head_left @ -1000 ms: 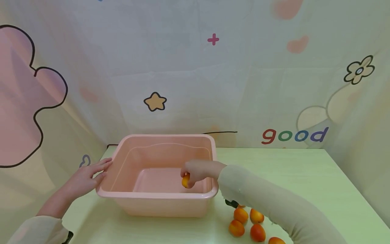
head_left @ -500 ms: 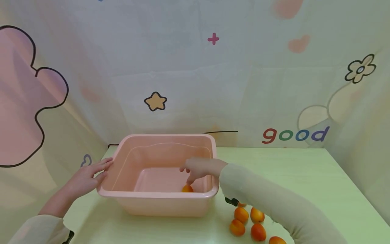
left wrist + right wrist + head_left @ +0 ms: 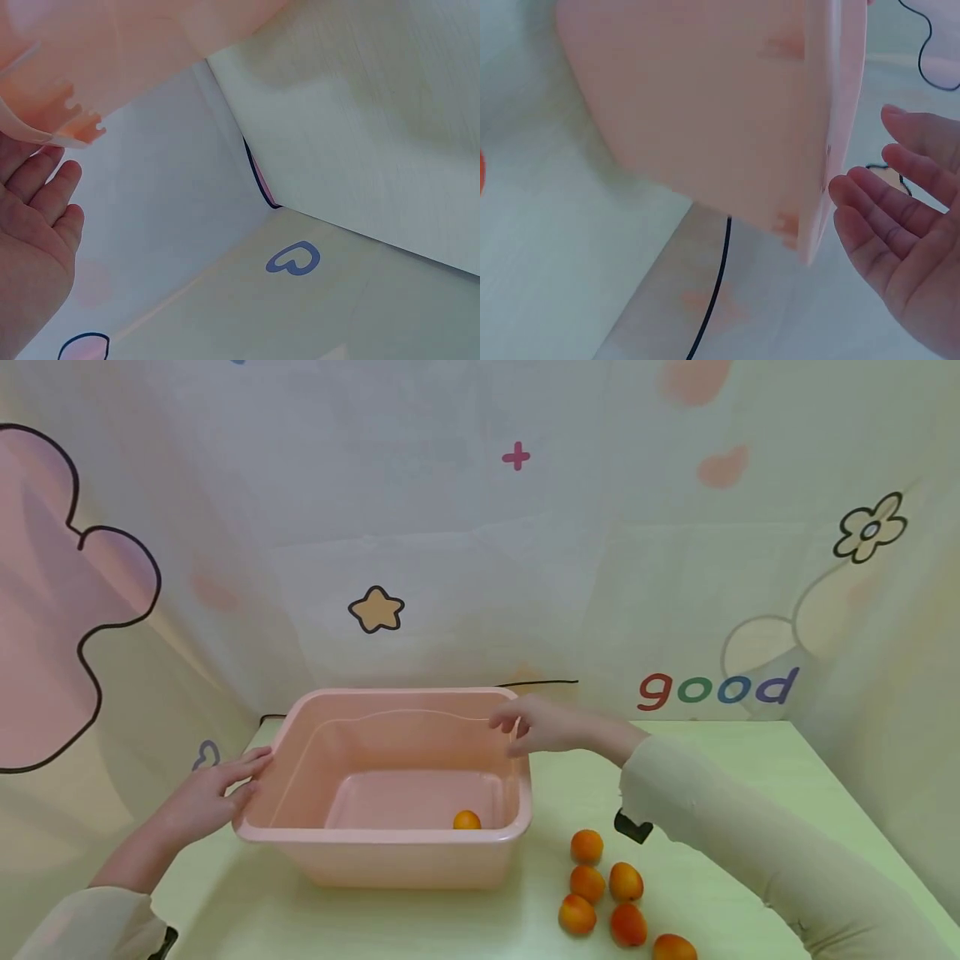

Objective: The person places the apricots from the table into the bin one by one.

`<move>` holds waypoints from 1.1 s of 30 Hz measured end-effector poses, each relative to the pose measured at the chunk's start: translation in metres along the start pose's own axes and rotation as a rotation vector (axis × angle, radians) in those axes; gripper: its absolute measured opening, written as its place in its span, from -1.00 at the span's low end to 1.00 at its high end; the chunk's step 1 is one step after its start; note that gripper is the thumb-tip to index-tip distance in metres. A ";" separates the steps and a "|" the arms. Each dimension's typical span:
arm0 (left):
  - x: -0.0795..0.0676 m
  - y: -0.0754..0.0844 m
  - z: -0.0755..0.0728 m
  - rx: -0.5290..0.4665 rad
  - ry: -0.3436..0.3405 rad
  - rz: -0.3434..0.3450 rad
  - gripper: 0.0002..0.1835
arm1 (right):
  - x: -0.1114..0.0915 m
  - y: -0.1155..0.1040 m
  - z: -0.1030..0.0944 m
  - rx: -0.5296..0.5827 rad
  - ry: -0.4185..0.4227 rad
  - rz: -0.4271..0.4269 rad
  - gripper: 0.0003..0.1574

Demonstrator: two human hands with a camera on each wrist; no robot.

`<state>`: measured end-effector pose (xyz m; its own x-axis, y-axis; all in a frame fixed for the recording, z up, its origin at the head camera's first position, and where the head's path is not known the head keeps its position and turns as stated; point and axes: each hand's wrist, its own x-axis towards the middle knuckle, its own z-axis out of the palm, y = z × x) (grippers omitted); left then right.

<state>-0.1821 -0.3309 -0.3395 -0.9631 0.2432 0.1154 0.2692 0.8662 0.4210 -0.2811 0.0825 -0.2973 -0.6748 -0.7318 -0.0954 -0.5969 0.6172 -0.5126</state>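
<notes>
Fruit (image 3: 467, 821) sits in the pink tub (image 3: 360, 836), lower middle of the frame. It might roll if the tub gets bumped; the loose fruits (image 3: 626, 882), lower right, might roll if the right sleeve (image 3: 742, 835) brushes them. The right hand (image 3: 546, 726) holds nothing, fingers bent and apart. The left hand (image 3: 206, 800) touches the tub's left rim, fingers loose.

The head view looks forward and down from above over a pink rectangular plastic basin (image 3: 408, 862), pale green flat tabletop (image 3: 750, 747) and white printed cloth backdrop (image 3: 450, 502); the wrist views, tilted, face that backdrop from close beside the basin's left and right ends, each sharing all three with the head view
</notes>
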 end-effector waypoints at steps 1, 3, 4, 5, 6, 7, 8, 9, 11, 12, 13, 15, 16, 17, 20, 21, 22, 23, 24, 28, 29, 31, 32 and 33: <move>0.000 0.000 0.000 0.000 -0.002 -0.004 -0.52 | -0.004 0.005 -0.002 0.011 0.004 -0.004 -0.60; 0.000 0.000 0.000 -0.001 -0.005 -0.008 -0.52 | -0.012 0.014 -0.005 0.048 0.001 0.017 -0.58; 0.000 0.000 0.000 -0.004 -0.006 -0.011 -0.52 | -0.016 0.018 -0.006 0.066 -0.001 0.032 -0.58; 0.000 0.001 0.000 -0.006 -0.006 -0.012 -0.52 | -0.019 0.023 -0.007 0.091 -0.006 0.056 -0.57; 0.000 0.001 -0.001 -0.009 -0.005 -0.012 -0.52 | -0.023 0.027 -0.007 0.111 -0.015 0.085 -0.55; 0.000 0.001 -0.001 -0.013 -0.007 -0.014 -0.52 | -0.026 0.031 -0.007 0.126 -0.022 0.118 -0.53; 0.000 0.001 -0.001 -0.015 -0.007 -0.014 -0.52 | -0.030 0.036 -0.006 0.133 -0.030 0.149 -0.53; 0.000 0.002 -0.001 -0.018 -0.008 -0.013 -0.52 | -0.032 0.041 -0.004 0.133 -0.038 0.179 -0.53; 0.000 0.002 -0.002 -0.018 -0.006 -0.011 -0.52 | -0.037 0.050 0.001 0.139 -0.074 0.230 -0.53; 0.000 0.002 -0.002 -0.016 -0.005 -0.008 -0.52 | -0.039 0.054 0.004 0.137 -0.093 0.246 -0.54; 0.000 0.002 -0.002 -0.013 -0.003 -0.006 -0.52 | -0.041 0.058 0.007 0.139 -0.107 0.268 -0.54; 0.000 0.002 -0.002 -0.006 0.000 0.000 -0.52 | -0.043 0.064 0.015 0.146 -0.143 0.290 -0.55; 0.000 0.003 -0.002 -0.002 0.002 0.002 -0.52 | -0.044 0.066 0.019 0.153 -0.156 0.301 -0.55; 0.000 0.003 -0.002 0.000 0.002 0.005 -0.52 | -0.045 0.069 0.023 0.151 -0.162 0.309 -0.56; 0.000 0.003 -0.001 0.001 0.005 0.008 -0.52 | -0.046 0.076 0.035 0.162 -0.178 0.338 -0.57; 0.000 0.003 -0.001 0.001 0.005 0.008 -0.52 | -0.047 0.079 0.038 0.167 -0.183 0.341 -0.57; 0.000 0.002 -0.001 0.001 0.006 0.008 -0.52 | -0.047 0.081 0.042 0.178 -0.184 0.355 -0.57; 0.000 0.002 -0.001 0.000 0.006 0.007 -0.52 | -0.048 0.084 0.046 0.185 -0.186 0.361 -0.58; 0.000 0.002 -0.001 0.001 0.006 0.005 -0.52 | -0.048 0.086 0.049 0.193 -0.188 0.364 -0.58; 0.000 0.000 0.000 0.003 0.005 0.000 -0.53 | -0.051 0.093 0.062 0.198 -0.196 0.378 -0.59; 0.000 0.000 0.000 0.002 0.004 -0.001 -0.53 | -0.051 0.094 0.065 0.194 -0.199 0.379 -0.58; 0.000 0.000 0.001 0.002 0.006 0.002 -0.53 | -0.052 0.096 0.071 0.200 -0.201 0.392 -0.57; 0.001 -0.001 0.001 0.002 0.007 0.004 -0.53 | -0.053 0.098 0.073 0.205 -0.202 0.397 -0.57; 0.001 -0.001 0.001 0.002 0.007 0.006 -0.53 | -0.053 0.099 0.075 0.207 -0.203 0.401 -0.57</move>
<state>-0.1830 -0.3311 -0.3404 -0.9615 0.2450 0.1241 0.2746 0.8658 0.4182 -0.2718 0.1604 -0.4069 -0.7230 -0.5025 -0.4740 -0.1946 0.8065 -0.5582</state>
